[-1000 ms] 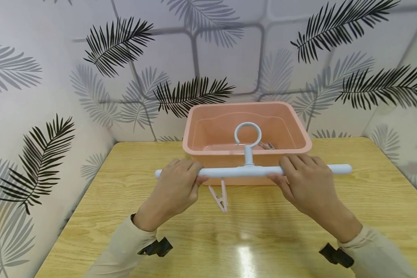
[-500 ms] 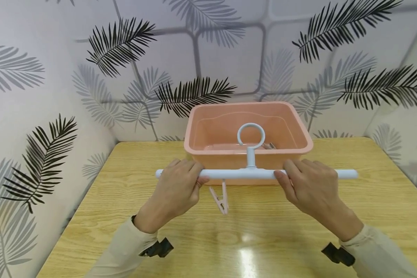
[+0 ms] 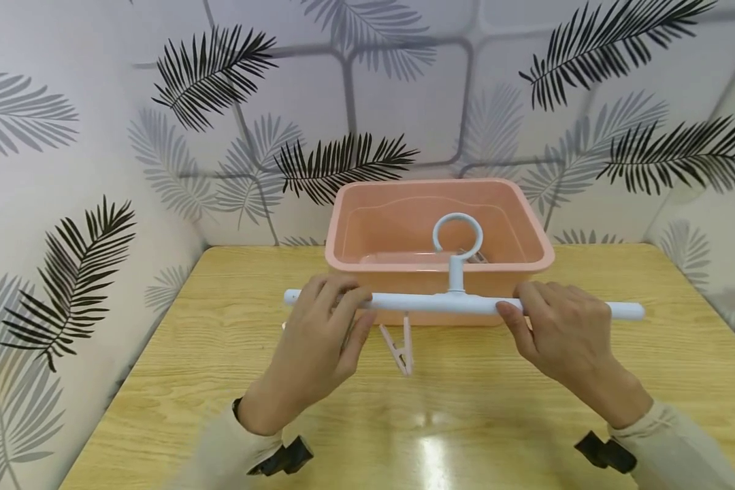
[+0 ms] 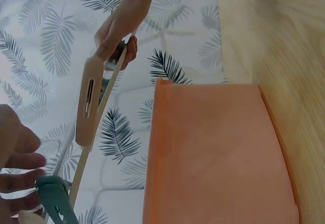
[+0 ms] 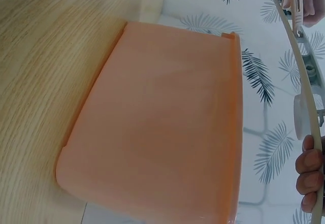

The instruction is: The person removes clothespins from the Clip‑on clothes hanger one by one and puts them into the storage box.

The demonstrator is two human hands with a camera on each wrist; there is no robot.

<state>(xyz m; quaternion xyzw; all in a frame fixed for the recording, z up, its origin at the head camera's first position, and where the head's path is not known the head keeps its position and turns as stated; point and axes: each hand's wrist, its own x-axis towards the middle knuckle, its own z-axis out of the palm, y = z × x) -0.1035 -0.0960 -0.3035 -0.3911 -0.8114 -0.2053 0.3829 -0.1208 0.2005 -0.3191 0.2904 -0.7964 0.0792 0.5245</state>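
A light-blue clothes hanger (image 3: pixel 429 303) with a round hook is held level in front of the pink basin (image 3: pixel 392 269). My right hand (image 3: pixel 566 327) grips its bar right of the hook, and in the right wrist view its fingers (image 5: pixel 309 178) curl round the bar. My left hand (image 3: pixel 318 333) lies loosely over the bar near its left end, thumb apart from it. A pale pink clothespin (image 3: pixel 402 348) hangs below the bar. In the left wrist view a green clothespin (image 4: pixel 55 198) is beside the left hand's loosened fingers.
The basin stands on the wooden table (image 3: pixel 233 381) against a leaf-patterned wall (image 3: pixel 398 102). Inside the basin, mostly behind the hook, lies a small light clip (image 3: pixel 479 257). Black wrist cameras are worn on both sleeves.
The hanger has shifted to the right along with the right hand, its hook now further right over the basin. The left hand's fingers have loosened from the bar, with the thumb lifted off.
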